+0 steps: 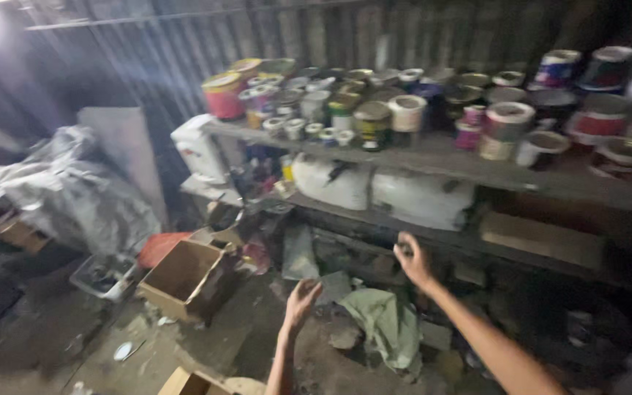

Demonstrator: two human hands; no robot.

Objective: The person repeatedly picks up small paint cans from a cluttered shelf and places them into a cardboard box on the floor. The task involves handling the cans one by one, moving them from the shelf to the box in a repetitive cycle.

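Observation:
My left hand (pixel 300 301) is raised in front of me with fingers apart, holding nothing, above a dirty floor and a crumpled green cloth (pixel 385 325). My right hand (pixel 412 262) reaches toward the lower shelf (pixel 433 238) with fingers loosely curled; the blur hides whether anything small is in it. The upper shelf (pixel 440 157) carries several paint cans (pixel 372 121) and tubs. White plastic jugs (pixel 418 197) lie on the shelf under it.
An open cardboard box (pixel 184 278) stands on the floor at left, near a red item (pixel 161 247) and a small tray (pixel 104 276). A grey tarp heap (pixel 74 190) fills the far left. Corrugated metal wall (pixel 148 51) behind.

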